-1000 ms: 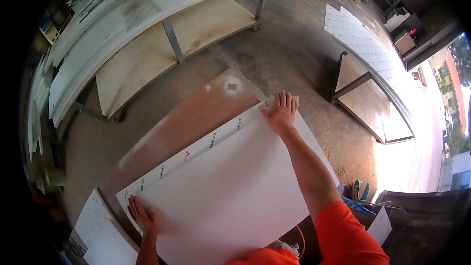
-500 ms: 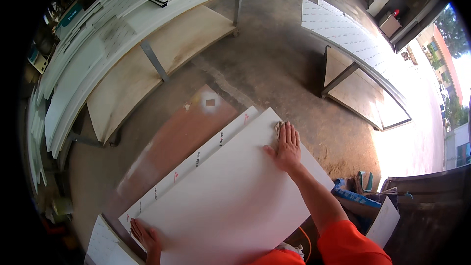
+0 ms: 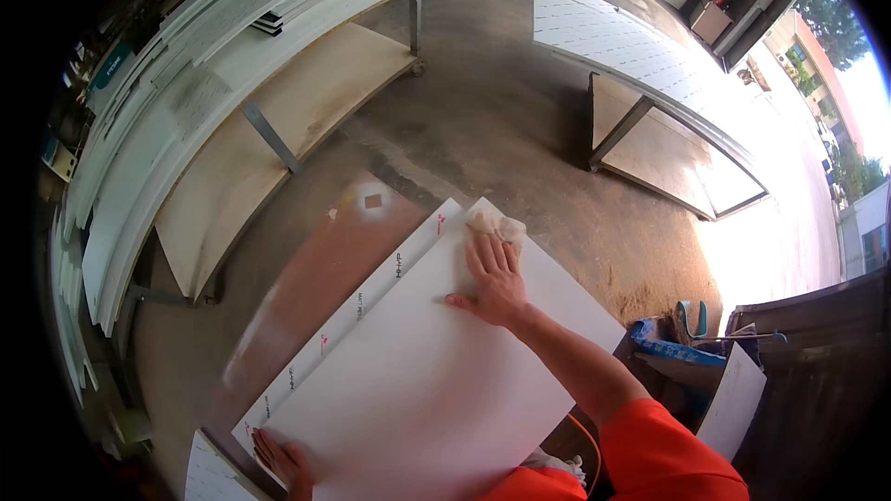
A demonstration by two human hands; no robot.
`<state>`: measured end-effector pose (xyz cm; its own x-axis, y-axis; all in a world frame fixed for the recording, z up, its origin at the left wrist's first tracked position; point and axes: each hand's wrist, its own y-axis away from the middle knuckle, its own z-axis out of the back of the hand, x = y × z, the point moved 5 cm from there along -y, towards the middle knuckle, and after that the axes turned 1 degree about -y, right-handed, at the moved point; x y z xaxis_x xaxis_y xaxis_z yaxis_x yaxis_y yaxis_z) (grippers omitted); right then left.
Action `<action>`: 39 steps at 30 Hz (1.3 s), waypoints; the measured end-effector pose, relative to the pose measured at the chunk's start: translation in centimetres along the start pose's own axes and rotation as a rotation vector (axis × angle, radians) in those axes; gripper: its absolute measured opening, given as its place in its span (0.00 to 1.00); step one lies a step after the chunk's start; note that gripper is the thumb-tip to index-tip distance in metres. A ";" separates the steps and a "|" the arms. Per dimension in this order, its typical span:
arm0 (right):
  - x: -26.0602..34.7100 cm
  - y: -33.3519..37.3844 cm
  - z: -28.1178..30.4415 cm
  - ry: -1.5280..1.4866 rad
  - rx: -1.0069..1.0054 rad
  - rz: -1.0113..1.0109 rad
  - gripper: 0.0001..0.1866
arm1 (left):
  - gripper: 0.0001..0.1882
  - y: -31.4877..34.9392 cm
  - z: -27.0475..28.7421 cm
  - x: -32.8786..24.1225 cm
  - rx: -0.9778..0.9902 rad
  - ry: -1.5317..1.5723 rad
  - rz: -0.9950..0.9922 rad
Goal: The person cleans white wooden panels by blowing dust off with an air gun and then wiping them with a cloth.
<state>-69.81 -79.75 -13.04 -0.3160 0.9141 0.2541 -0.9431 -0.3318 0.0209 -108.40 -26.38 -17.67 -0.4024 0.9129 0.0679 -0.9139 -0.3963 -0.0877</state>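
A large white panel (image 3: pixel 436 362) lies in front of me, on top of another white panel whose printed protective film (image 3: pixel 360 299) shows along the far left edge. My right hand (image 3: pixel 497 283) is near the far corner, its fingers stretched forward and holding a crumpled pale cloth (image 3: pixel 497 225) down on the surface. At the near left edge, my left hand (image 3: pixel 283 464) rests flat, fingers out, with nothing in it. The lower part of that hand runs toward the picture's rim.
A long table (image 3: pixel 269 136) stacked with white panels stands at the left. Another table (image 3: pixel 624 134) bearing film-covered panels is at the far right. A brown board (image 3: pixel 320 269) lies beyond my panels. A blue-edged container (image 3: pixel 677 353) stands right; a smaller panel (image 3: pixel 212 473) leans near left.
My right hand has slid left along the far corner with the cloth, and more of the cloth now shows ahead of the fingers. My left hand keeps its place on the panel edge.
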 end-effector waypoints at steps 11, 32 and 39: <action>-12.6 24.3 1.3 0.021 0.034 -0.604 0.64 | 0.40 0.8 -1.0 1.2 -0.080 0.022 -0.084; -11.0 18.7 2.4 -0.140 -0.025 -0.514 0.66 | 0.35 -0.1 -0.2 -0.9 -0.189 0.029 -0.170; -4.8 31.0 -1.1 -0.132 -0.111 -0.684 0.71 | 0.35 0.0 -0.9 -0.1 -0.190 0.029 -0.162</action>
<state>-97.70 -94.16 -14.65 0.3599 0.8711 0.3341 -0.9329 0.3392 0.1207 -108.28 -26.33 -18.56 -0.2470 0.9666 0.0681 -0.9388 -0.2213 -0.2638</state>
